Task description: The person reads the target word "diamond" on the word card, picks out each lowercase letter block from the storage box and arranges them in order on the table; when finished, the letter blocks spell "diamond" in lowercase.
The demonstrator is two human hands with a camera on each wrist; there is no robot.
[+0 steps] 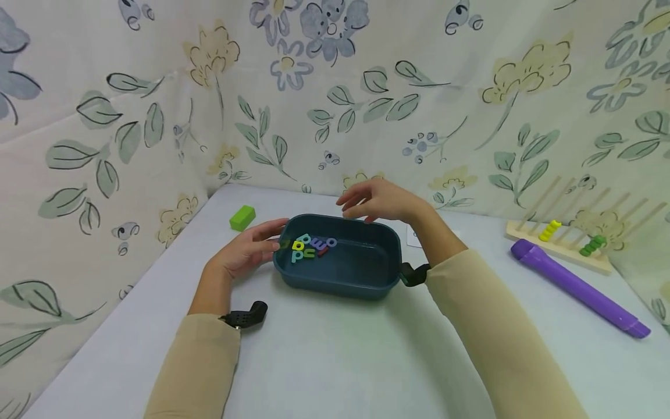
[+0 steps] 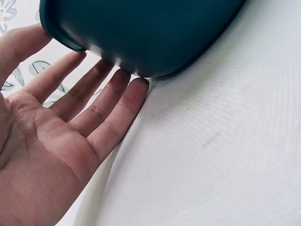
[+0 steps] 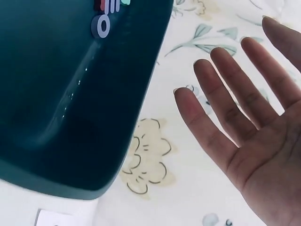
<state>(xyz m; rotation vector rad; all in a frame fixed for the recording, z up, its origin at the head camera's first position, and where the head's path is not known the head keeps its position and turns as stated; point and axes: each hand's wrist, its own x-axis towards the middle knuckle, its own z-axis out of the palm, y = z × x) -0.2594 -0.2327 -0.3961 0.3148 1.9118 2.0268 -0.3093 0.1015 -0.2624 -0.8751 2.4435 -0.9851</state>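
Observation:
A dark teal rectangular bin (image 1: 361, 291) stands on the table, with several small coloured plastic letters (image 1: 310, 244) lying in its left part. At its left end my left hand (image 1: 246, 251) touches the bin, fingers extended and fingertips against the outer wall; in the left wrist view the thumb reaches the rim. My right hand (image 1: 384, 201) hovers over the bin's far edge with nothing in it. The right wrist view shows its fingers (image 3: 223, 101) spread and apart from the bin wall, and a purple letter o (image 3: 100, 26) inside.
A green block (image 1: 242, 217) lies left of the bin. Behind the right forearm, a white card (image 1: 413, 236) partly shows. Farther right are a wooden peg rack (image 1: 565, 247) with yellow and green beads and a long purple stick (image 1: 581, 290). Floral cloth (image 1: 335, 116) hangs behind the table.

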